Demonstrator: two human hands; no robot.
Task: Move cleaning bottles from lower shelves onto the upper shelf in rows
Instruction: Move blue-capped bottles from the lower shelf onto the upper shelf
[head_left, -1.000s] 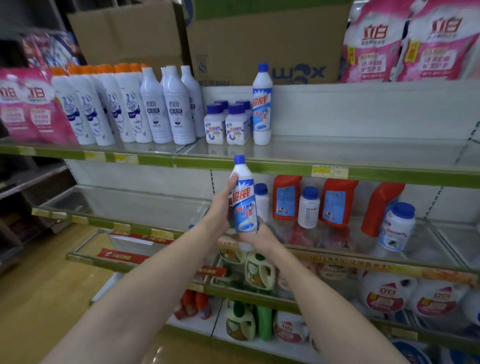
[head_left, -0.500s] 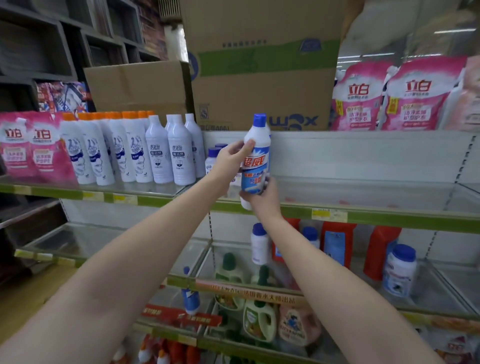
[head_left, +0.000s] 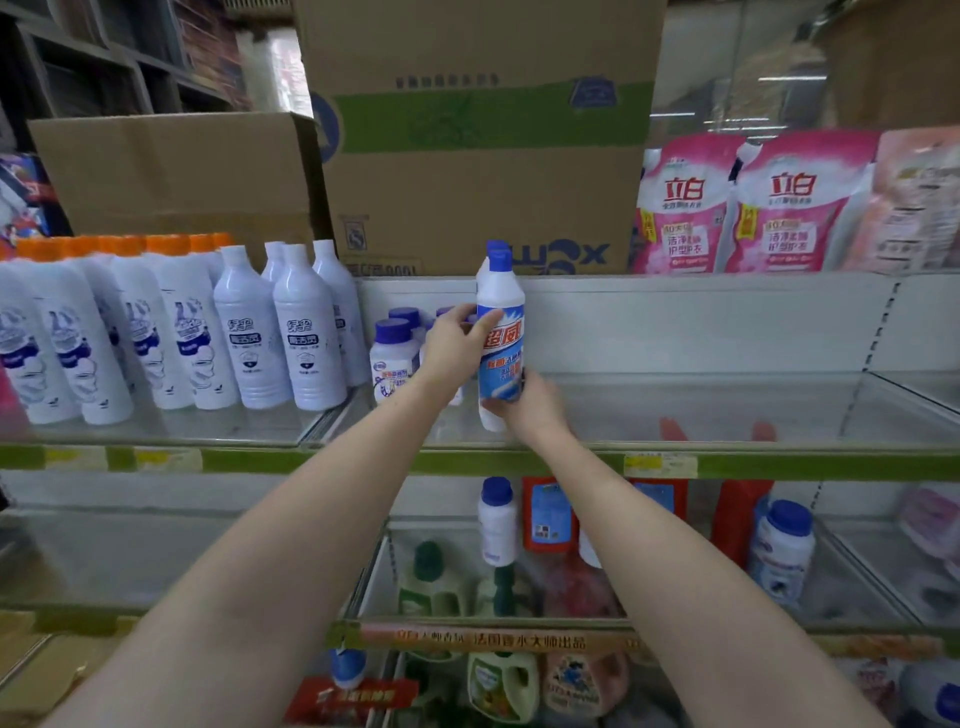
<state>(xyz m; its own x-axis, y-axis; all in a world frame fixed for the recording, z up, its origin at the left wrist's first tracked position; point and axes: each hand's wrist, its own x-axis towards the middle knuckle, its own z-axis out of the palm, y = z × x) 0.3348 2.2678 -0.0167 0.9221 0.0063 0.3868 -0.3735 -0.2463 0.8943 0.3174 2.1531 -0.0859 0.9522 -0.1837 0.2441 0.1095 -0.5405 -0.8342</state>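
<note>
Both hands hold one tall white plastic bottle with a blue cap and a blue and red label (head_left: 500, 332) upright over the glass upper shelf (head_left: 675, 410). The left hand (head_left: 457, 345) wraps its side, the right hand (head_left: 535, 405) cups its bottom. It is just beside the small white bottles with blue caps (head_left: 393, 358).

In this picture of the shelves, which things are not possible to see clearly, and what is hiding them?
All in the head view:
- Second tall blue-capped bottle: only its cap shows behind the held bottle.
- Held bottle's base: the right hand covers it, so whether it touches the upper shelf is unclear.
- Small blue-capped bottles: partly hidden by the left hand.
- Price tags: too blurred to read.
</note>
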